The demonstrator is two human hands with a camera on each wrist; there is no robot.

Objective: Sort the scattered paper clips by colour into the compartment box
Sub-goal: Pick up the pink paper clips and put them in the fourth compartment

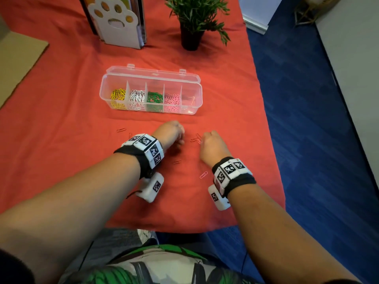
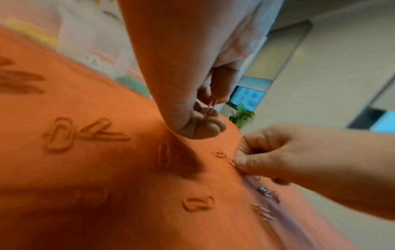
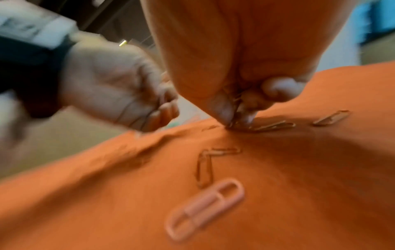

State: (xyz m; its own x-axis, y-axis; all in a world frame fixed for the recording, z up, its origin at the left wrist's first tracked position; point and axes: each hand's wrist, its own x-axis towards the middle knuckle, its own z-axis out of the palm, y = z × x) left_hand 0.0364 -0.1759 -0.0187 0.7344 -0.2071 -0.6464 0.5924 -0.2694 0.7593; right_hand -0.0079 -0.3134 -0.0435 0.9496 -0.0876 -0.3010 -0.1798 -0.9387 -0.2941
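A clear compartment box [image 1: 150,93] stands open on the red cloth, with yellow, white, green and pink clips in four cells and a few red ones in the right cell. Several red clips [image 1: 121,130] lie scattered near my hands, hard to see against the cloth; one pink clip [image 1: 203,174] [image 3: 205,209] lies near my right wrist. My left hand [image 1: 174,134] [image 2: 205,118] is curled and holds red clips [image 2: 210,106] between its fingers. My right hand [image 1: 209,142] [image 3: 233,116] pinches a red clip [image 3: 232,124] on the cloth, thumb and forefinger tips together.
A white paw-shaped book stand [image 1: 117,21] and a potted plant [image 1: 192,23] stand at the back of the table. Cardboard [image 1: 18,58] lies at the far left. The table's right edge drops to blue carpet [image 1: 307,130]. My lap is at the near edge.
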